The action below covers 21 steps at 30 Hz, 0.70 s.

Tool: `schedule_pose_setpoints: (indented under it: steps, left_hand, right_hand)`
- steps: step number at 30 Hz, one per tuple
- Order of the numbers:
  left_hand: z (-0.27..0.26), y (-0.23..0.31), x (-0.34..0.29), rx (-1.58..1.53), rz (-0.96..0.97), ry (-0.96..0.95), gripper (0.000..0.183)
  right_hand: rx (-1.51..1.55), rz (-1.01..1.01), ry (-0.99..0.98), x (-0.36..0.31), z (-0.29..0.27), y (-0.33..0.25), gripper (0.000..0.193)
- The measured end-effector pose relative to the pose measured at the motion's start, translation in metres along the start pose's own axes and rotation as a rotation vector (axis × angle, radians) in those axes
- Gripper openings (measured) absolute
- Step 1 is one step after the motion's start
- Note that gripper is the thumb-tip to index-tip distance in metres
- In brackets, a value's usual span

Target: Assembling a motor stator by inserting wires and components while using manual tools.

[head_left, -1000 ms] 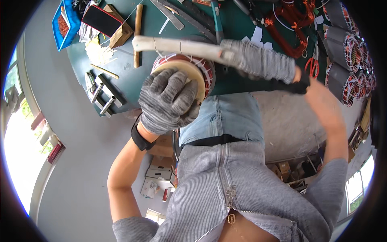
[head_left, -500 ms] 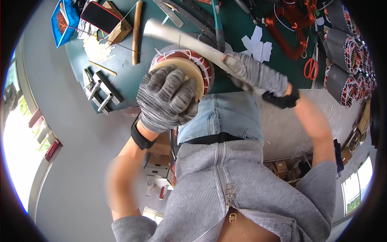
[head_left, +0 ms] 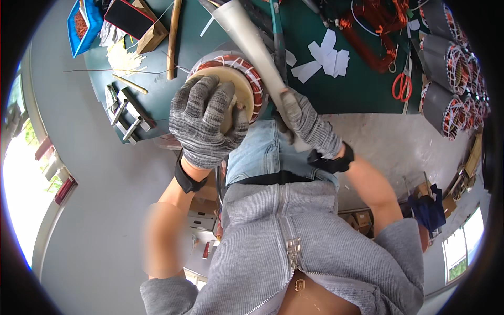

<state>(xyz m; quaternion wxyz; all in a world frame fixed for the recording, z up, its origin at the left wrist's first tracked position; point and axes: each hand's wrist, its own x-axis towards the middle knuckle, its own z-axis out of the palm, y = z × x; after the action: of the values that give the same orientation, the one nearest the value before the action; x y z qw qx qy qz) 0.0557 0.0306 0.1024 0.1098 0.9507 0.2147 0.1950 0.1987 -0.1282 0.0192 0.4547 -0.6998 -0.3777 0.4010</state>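
Note:
Both hands wear grey striped knit gloves. My left hand (head_left: 205, 118) rests over a cream round disc (head_left: 229, 79), its fingers curled on the top and gripping it. That disc sits on a motor stator (head_left: 257, 89), whose red winding end is laced with white cord and shows as a ring around it. In my right hand (head_left: 310, 123) is a long pale bat (head_left: 247, 39), its fingers wrapped round the narrower end. The bat slants up and to the left, passing close by the stator's right side. Whether it touches the stator cannot be told.
On the green table are white paper pieces (head_left: 328, 55), red-handled scissors (head_left: 403, 86), a wooden stick (head_left: 173, 47), a phone (head_left: 128, 20) and a blue tray (head_left: 86, 29). Metal bars (head_left: 131, 113) lie at the left edge. Several wound stators (head_left: 446, 89) stand stacked at right.
My right hand has moved left and towards me, and the bat has swung to a steeper slant. My left hand has shifted slightly left on the disc, its fingers less bunched.

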Motion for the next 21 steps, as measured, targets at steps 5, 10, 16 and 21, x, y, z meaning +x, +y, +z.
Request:
schedule_pose_setpoints:
  steps: [5, 10, 16, 21]
  left_hand:
    - [-0.008, 0.013, 0.001, 0.049, -0.07, 0.035, 0.029]
    - [-0.002, 0.008, -0.006, 0.066, -0.138, 0.052, 0.028]
    - [0.002, 0.034, -0.002, 0.211, -0.387, 0.107, 0.027]
    - [-0.042, 0.004, 0.017, -0.002, 0.133, -0.521, 0.045]
  right_hand:
    - [1.095, 0.712, -0.4, 0.012, -0.049, 0.036, 0.038]
    - [0.395, 0.503, -0.359, 0.01, -0.027, -0.028, 0.043]
    - [0.704, 0.53, -0.085, 0.009, -0.024, -0.021, 0.04]
    - [0.695, 0.67, -0.333, 0.003, -0.049, 0.052, 0.045]
